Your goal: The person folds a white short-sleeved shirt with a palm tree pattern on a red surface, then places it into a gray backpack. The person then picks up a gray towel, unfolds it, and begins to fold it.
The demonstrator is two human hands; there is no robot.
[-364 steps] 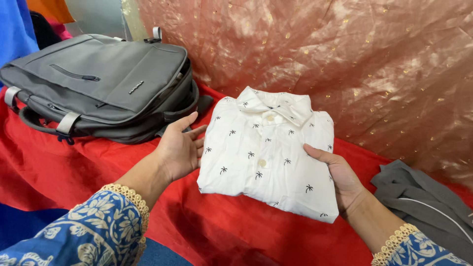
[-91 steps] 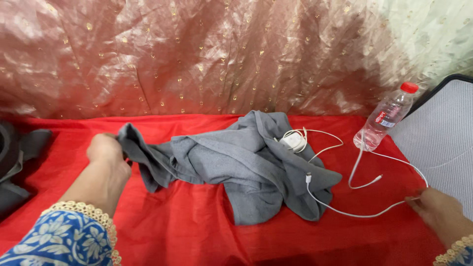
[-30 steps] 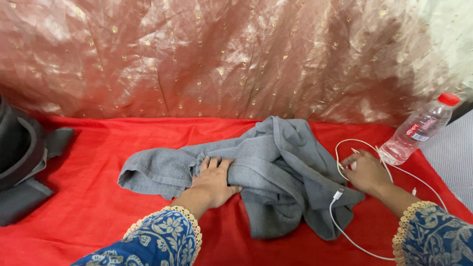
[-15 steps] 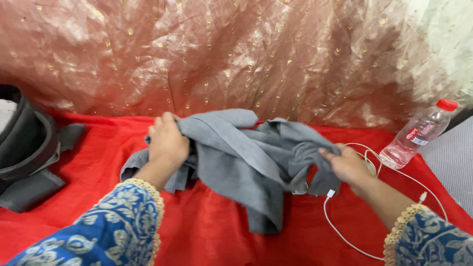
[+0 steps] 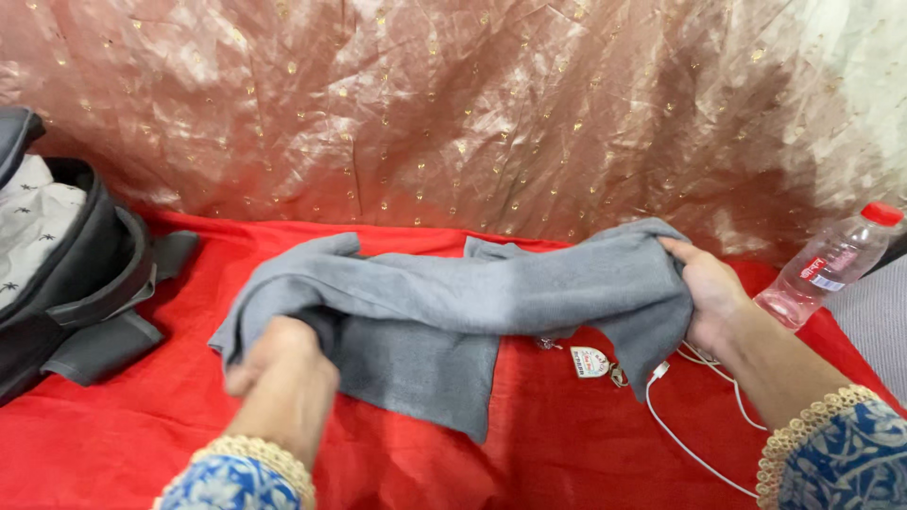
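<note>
Grey trousers point(image 5: 453, 302) are stretched out between my two hands, held above a red cloth point(image 5: 142, 434) that covers the surface in front of me. My left hand point(image 5: 279, 364) is low and near me, its fingers curled shut around one end of the grey fabric, the back of the hand facing up. My right hand point(image 5: 713, 293) is further out to the right, fingers closed over the other end, with the thumb on top of the cloth. Between the two hands the fabric runs as a long band, and a loose flap hangs down from its middle and rests on the red cloth.

Both my wrists show blue patterned sleeves with cream lace cuffs point(image 5: 817, 425).

Just under the right end of the trousers lies a small pale tag with a metal clip point(image 5: 593, 362), and beside it a thin white cable point(image 5: 690, 444) curls across the red cloth toward my right arm. A clear plastic bottle with a red cap point(image 5: 831, 264) lies tilted at the far right, near my right hand but not touching it.

At the far left sits a dark grey backpack point(image 5: 85, 293), open, with a white shirt printed with small dark shapes point(image 5: 33, 222) inside it. A crinkled, shiny pinkish-bronze curtain with small gold dots point(image 5: 453, 104) hangs behind everything.
</note>
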